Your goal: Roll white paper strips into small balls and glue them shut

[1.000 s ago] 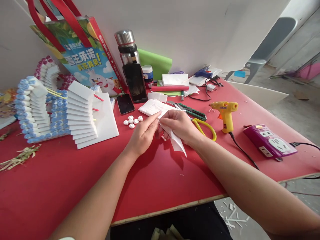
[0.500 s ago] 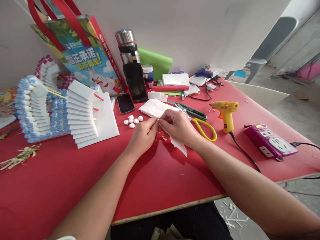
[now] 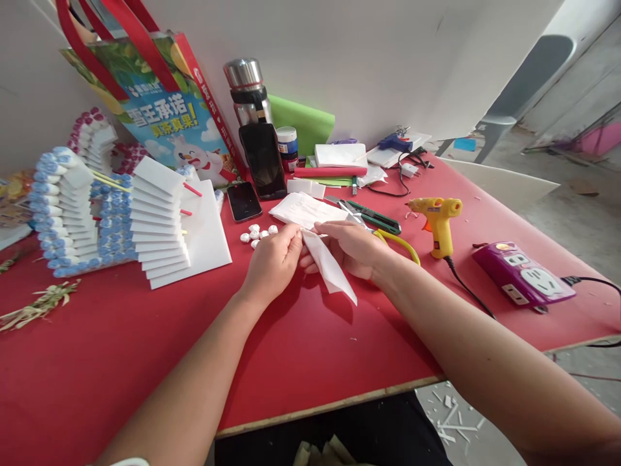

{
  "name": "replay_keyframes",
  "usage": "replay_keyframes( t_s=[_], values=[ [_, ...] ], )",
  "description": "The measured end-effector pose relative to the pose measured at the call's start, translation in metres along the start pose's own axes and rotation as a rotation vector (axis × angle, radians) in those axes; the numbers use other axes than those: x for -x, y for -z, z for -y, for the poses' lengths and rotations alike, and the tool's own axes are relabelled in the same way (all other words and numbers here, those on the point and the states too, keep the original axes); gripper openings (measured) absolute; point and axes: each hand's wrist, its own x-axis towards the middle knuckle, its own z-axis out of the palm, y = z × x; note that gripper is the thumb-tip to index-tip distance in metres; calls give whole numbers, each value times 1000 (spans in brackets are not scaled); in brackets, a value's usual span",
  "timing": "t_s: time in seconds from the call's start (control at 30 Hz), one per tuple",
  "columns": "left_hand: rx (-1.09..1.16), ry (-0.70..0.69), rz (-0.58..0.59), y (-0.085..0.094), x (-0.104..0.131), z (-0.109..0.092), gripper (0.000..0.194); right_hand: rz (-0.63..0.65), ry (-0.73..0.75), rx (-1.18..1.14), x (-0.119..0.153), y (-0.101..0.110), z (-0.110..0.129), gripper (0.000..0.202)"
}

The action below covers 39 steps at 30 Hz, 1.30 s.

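Note:
A white strip of tissue paper (image 3: 332, 266) slants down to the right over the table, its upper end pinched between the thumb and fingers of my left hand (image 3: 272, 260). Beside it, my right hand (image 3: 356, 246) has its fingers stretched out, partly behind the strip; its grip on the paper does not show. Small rolled white paper balls (image 3: 254, 234) lie just left of my left hand, one partly covered. Beyond my hands is a stack of white tissue paper (image 3: 305, 208). The scissors' yellow handles (image 3: 400, 243) are partly hidden by my right hand.
A yellow glue gun (image 3: 439, 223) and purple power strip (image 3: 526, 275) stand at right, with cords. Left are a fanned white foam-board structure (image 3: 158, 226) and a blue-white paper piece (image 3: 51, 213). Phones (image 3: 244, 200), a steel flask (image 3: 245, 84) and a green cutter (image 3: 376, 217) lie behind.
My right hand has loosened from its pinch at the paper's end and moved slightly right, with fingers straighter. More of the strip now shows, and my left hand has shifted slightly left.

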Motion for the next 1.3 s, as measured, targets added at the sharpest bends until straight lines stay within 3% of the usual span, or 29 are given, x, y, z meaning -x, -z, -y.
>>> replay_keyframes(
  t_s=[0.37,0.77,1.13,1.3],
  values=[
    [-42,-21,15,1,0,0,28,12,7,-26,3,1,-1,13],
    [-44,-13,46,-1,0,-3,28,-137,305,357,-3,-4,-10,17],
    [-8,-16,87,0,0,-2,28,-24,179,129,-3,2,-9,16],
    [-21,-5,51,2,1,-3,29,-16,137,127,-1,2,-7,12]
  ],
)
